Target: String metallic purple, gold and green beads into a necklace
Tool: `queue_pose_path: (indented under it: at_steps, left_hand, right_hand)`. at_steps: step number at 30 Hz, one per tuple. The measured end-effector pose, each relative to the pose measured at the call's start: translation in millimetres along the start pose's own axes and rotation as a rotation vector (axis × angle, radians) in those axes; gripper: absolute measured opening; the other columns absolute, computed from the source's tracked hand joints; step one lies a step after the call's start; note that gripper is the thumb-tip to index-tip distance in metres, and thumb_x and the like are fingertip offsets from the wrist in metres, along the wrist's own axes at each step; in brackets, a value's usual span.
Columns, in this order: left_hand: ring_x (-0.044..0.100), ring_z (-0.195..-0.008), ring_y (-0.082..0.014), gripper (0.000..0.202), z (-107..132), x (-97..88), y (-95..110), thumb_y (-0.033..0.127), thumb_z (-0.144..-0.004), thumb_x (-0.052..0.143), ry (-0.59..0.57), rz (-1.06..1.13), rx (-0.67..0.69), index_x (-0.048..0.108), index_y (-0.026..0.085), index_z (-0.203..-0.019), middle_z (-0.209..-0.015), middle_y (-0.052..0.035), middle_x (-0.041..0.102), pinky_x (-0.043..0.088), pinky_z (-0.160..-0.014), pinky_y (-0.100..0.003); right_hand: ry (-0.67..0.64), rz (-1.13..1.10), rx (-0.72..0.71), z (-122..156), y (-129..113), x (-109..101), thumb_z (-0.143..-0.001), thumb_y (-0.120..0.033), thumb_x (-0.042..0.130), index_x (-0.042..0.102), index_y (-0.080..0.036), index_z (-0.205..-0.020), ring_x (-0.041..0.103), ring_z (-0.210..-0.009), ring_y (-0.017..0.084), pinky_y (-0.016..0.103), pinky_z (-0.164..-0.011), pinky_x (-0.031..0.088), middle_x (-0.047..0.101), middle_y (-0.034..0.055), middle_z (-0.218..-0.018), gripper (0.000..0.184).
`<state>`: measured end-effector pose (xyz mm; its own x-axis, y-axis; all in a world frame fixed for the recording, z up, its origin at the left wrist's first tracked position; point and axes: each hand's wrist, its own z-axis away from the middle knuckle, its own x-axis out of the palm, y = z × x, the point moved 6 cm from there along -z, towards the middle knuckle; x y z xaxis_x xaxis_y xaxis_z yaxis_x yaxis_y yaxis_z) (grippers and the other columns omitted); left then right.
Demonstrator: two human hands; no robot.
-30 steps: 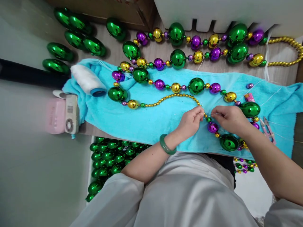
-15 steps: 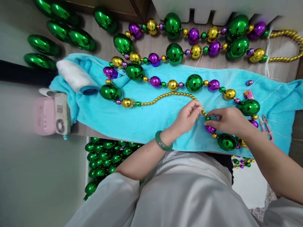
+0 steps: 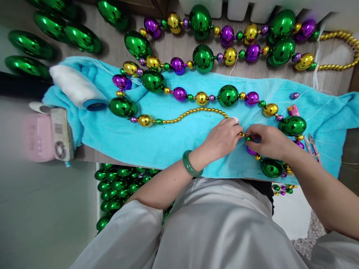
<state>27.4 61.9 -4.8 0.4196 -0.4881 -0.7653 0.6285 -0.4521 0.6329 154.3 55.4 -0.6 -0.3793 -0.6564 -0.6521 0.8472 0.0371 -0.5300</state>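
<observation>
A bead garland (image 3: pixel 201 98) of shiny green, purple and gold balls lies in a loop on the turquoise towel (image 3: pixel 179 145). Its string of small gold beads (image 3: pixel 193 111) curves toward my hands. My left hand (image 3: pixel 224 136) is closed on the end of that gold string, with a white covering on one finger. My right hand (image 3: pixel 265 140) pinches just beside it, at a small green bead (image 3: pixel 248 138) where the strand meets a purple ball. A thin thread shows between the fingertips. The fingers partly hide the join.
A second garland (image 3: pixel 206 58) lies behind the towel. A thread spool (image 3: pixel 75 87), a pink box (image 3: pixel 39 138) and loose green balls (image 3: pixel 84 38) are at left. Small snips (image 3: pixel 312 147), a pink piece (image 3: pixel 293 110) and a loose purple bead (image 3: pixel 294 95) lie at right.
My left hand has turned over and moved slightly right, its fingers now curled close to my right hand. The right hand has barely shifted. The whole view has moved a little.
</observation>
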Motion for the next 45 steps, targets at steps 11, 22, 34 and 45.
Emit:
queue_pose_path:
  at_steps: [11,22,34,45]
  left_hand:
    - [0.046,-0.097,-0.0243,0.021,9.6,-17.7,0.1,0.020,-0.091,0.047,0.126,-0.168,0.085,0.067,0.014,-0.092,-0.088,-0.0100,0.060,0.043,-0.087,-0.037]
    - [0.044,-0.085,-0.0218,0.024,11.3,-12.8,-1.3,0.029,-0.092,0.049,0.109,-0.148,0.152,0.069,0.020,-0.100,-0.082,-0.0077,0.056,0.041,-0.074,-0.034]
    - [0.048,-0.082,-0.0186,0.032,16.2,-7.7,-11.0,0.024,-0.097,0.038,0.223,-0.211,0.146,0.070,0.020,-0.095,-0.081,-0.0066,0.060,0.043,-0.079,-0.033]
    - [0.046,-0.071,-0.0186,0.025,38.7,-17.6,-16.4,0.015,-0.093,0.041,0.095,-0.310,0.133,0.066,0.017,-0.090,-0.069,-0.0048,0.054,0.040,-0.066,-0.033]
  right_hand:
    - [0.026,0.002,0.055,0.9,3.4,-2.2,-0.075,-0.027,0.058,0.065,-0.018,-0.091,0.053,-0.063,0.015,0.026,-0.056,0.033,0.066,0.0025,-0.077,0.020]
    - [0.054,-0.008,0.039,1.6,2.6,-1.1,-0.077,-0.026,0.057,0.065,-0.019,-0.095,0.055,-0.063,0.015,0.025,-0.056,0.034,0.067,0.0027,-0.078,0.021]
    - [0.060,0.036,0.067,0.3,-1.0,-0.1,-0.078,-0.027,0.058,0.065,-0.020,-0.096,0.056,-0.066,0.016,0.026,-0.058,0.033,0.067,0.0022,-0.077,0.020]
    - [0.040,-0.036,0.039,-0.3,3.3,-0.7,-0.080,-0.034,0.060,0.066,-0.018,-0.098,0.052,-0.061,0.014,0.026,-0.056,0.033,0.065,0.0022,-0.074,0.025]
